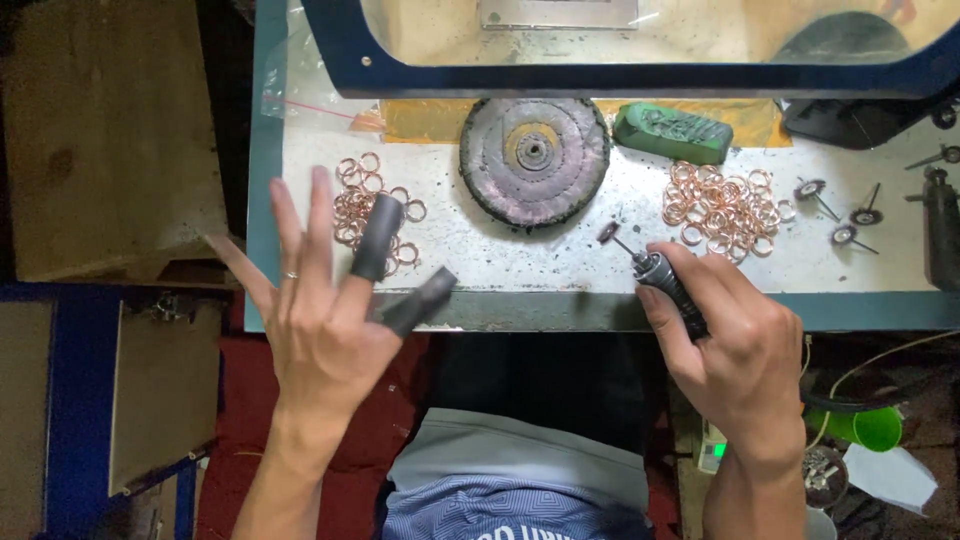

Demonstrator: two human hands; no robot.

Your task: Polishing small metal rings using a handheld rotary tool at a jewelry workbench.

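Observation:
My left hand (325, 310) is raised over the bench's front edge, fingers spread, holding nothing. Dark rubber cots cover its index finger and thumb, and it hovers just in front of a pile of copper-coloured rings (365, 205). My right hand (735, 340) grips a rotary tool handpiece (665, 285) with a small buffing bit (608, 233) pointing up-left. A second pile of rings (722, 205) lies just beyond that hand.
A large worn buffing wheel (535, 160) lies flat at the bench's middle, with a green compound bar (672, 132) to its right. Small mounted brushes (845, 215) lie at the right. A blue-framed clear shield (640, 45) spans the back. A green cup (870, 428) sits lower right.

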